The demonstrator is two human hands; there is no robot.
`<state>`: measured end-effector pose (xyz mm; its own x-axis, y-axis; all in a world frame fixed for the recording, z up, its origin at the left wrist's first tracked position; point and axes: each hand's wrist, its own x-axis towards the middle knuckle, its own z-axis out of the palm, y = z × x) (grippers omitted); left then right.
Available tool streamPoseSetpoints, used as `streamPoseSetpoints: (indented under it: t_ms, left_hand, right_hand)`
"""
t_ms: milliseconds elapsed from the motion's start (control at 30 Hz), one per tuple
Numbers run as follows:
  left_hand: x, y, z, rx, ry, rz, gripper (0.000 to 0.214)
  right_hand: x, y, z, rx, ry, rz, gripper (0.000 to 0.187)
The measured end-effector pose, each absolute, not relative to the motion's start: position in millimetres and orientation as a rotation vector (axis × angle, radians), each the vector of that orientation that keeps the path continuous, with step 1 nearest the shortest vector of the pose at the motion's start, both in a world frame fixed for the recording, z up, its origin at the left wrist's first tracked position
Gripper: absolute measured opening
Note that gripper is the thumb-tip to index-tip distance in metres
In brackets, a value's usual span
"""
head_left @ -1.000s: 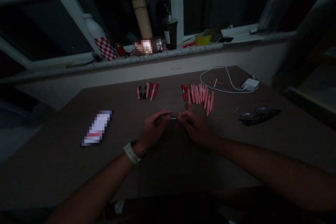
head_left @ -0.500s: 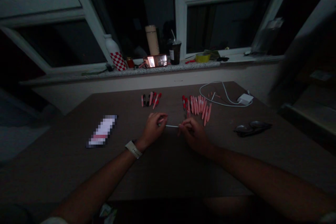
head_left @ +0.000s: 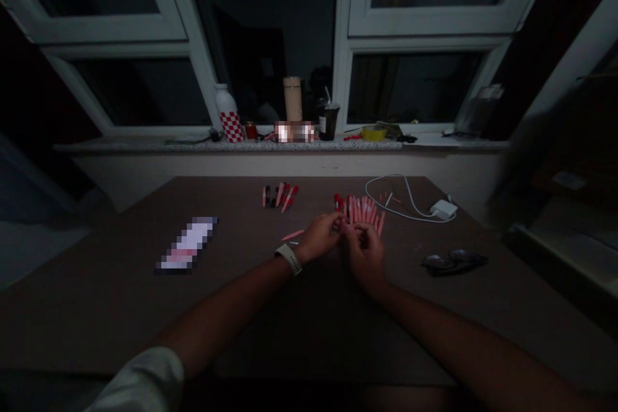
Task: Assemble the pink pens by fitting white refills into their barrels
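Left grip (head_left: 321, 237) and right grip (head_left: 365, 256) curl inward, fingertips meeting just before the pink pens (head_left: 363, 211), apparently working close to that row; any pinched item stays hidden.

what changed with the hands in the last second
Both hands moved forward and rightward to the near end of the pink pens, the left hand and right hand close together. The thin white rod once held between them no longer shows; a pink barrel and a thin white piece lie left of the left hand. The smaller pen group, charger and glasses stayed put.
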<state>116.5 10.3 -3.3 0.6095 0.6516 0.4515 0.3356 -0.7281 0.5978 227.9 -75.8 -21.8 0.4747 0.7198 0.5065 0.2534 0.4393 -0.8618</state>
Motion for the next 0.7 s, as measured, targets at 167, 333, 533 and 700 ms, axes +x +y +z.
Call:
streamPoseSetpoints:
  t_ms: [167,333,533,700]
  left_hand:
    - [112.4,10.3,1.0,2.018,0.697,1.005,0.013]
    - [91.3,3.1,6.4,1.596,0.586,0.999,0.032]
    - [64.4,-15.8,8.8,1.512,0.604,1.001,0.031]
    - [54.3,-24.4,2.1,1.623,0.677,1.01,0.028]
  right_hand:
    - [233.6,-67.4,-24.2,-1.181,-1.123,0.314,0.024]
    - [234.7,-60.6,-30.2,-1.228,-1.23,0.333,0.024]
    - [223.1,-70.6,-27.6,-1.103,-1.376,0.71,0.022]
    - [220.0,-74.7,-25.8,-1.04,-1.377,0.807,0.024]
